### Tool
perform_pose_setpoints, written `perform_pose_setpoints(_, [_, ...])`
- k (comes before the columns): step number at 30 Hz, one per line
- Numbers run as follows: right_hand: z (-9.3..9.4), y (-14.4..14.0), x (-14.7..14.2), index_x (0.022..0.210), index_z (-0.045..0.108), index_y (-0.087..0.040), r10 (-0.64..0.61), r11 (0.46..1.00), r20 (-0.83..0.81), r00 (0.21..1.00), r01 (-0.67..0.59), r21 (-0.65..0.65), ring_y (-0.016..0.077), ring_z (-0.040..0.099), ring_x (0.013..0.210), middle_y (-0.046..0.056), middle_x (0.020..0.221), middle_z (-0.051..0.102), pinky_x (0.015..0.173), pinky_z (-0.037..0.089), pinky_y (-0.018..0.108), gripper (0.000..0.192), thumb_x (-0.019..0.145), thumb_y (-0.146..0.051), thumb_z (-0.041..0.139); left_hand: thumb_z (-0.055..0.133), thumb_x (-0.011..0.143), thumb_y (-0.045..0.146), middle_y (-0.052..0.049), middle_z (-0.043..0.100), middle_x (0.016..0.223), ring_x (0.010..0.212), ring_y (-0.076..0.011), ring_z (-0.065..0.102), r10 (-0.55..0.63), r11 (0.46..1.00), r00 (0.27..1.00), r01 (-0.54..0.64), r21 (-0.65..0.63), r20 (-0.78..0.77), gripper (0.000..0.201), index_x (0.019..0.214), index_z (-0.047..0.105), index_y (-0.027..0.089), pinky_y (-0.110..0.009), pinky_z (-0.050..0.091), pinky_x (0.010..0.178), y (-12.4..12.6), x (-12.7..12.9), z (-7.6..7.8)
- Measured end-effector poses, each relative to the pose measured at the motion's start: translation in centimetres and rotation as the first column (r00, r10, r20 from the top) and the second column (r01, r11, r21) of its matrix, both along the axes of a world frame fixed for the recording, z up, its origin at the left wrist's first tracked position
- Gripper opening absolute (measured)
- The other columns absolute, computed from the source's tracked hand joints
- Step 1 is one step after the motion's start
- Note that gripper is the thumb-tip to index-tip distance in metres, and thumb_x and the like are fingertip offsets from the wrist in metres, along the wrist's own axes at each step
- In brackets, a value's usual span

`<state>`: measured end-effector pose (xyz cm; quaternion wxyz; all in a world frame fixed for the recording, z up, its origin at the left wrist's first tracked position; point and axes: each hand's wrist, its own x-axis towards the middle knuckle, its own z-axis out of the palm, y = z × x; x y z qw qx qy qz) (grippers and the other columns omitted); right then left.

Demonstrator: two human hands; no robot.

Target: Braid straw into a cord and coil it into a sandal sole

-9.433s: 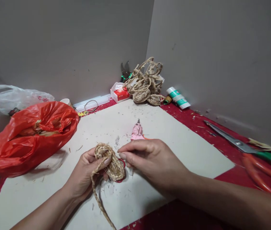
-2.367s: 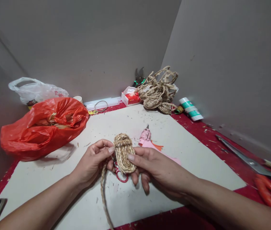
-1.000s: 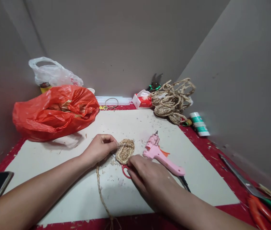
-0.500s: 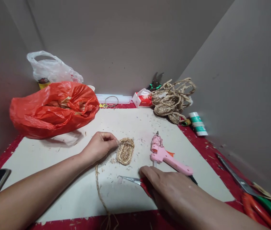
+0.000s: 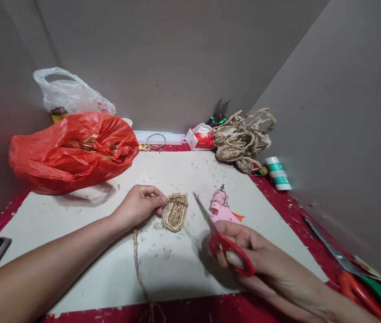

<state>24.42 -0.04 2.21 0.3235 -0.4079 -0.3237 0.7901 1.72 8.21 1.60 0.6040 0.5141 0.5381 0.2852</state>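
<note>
The right hand (image 5: pixel 260 260) grips a pair of small red-handled scissors (image 5: pixel 222 240), fingers threaded through the red loops, the closed blades pointing up and away from it toward the far wall. Just beyond its knuckles lies a pink glue gun (image 5: pixel 222 210), partly hidden behind the hand and scissors. To its left, a little apart, the left hand (image 5: pixel 138 207) pinches the near edge of a small oval coil of braided straw rope (image 5: pixel 175 211) with curled fingertips — the coil lies flat on the pale board (image 5: pixel 92 264) that covers the worktop. From under that hand a loose tail of braid (image 5: pixel 139 273) runs back toward the person and over the board's near edge. Farther out from the left hand sits a red plastic bag (image 5: pixel 72 150) with straw showing at its mouth, and behind it a clear plastic bag (image 5: pixel 71 94). Beyond both hands, by the far wall, a tangled heap of braided rope (image 5: pixel 242 139) rests beside a red-and-white tissue pack (image 5: pixel 199 138). To the right of the right hand large scissors with red and green handles (image 5: pixel 355 273) lie on the red cloth.
</note>
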Motion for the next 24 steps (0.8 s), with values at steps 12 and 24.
perform_pose_setpoints(12, [0.0,0.7,-1.3,0.069,0.06,-0.012,0.081,0.995,0.098,0.992,-0.087,0.056,0.0018,0.042,0.038,0.0,0.061,0.058,0.039,0.03,0.015,0.036,0.076,-0.046,0.07,0.059,0.075,0.025,0.002,0.058,0.051,0.035,-0.0036,0.028,0.018,1.0,1.0,-0.017,0.017,-0.012,0.013,0.071,0.063,0.014,-0.022,0.018,0.043,-0.2,0.3,0.3])
perform_pose_setpoints(24, [0.3,1.9,-4.2,0.061,0.052,-0.015,-0.028,0.999,0.351,0.936,0.013,0.045,0.0019,0.034,0.03,-0.004,0.042,0.052,0.033,0.023,0.015,0.045,0.07,-0.056,0.069,0.058,0.071,0.021,-0.001,0.063,0.053,0.034,-0.0028,0.028,0.018,1.0,0.998,-0.018,-0.013,0.054,0.007,0.067,0.058,0.014,-0.021,0.016,0.039,-0.1,0.1,0.2])
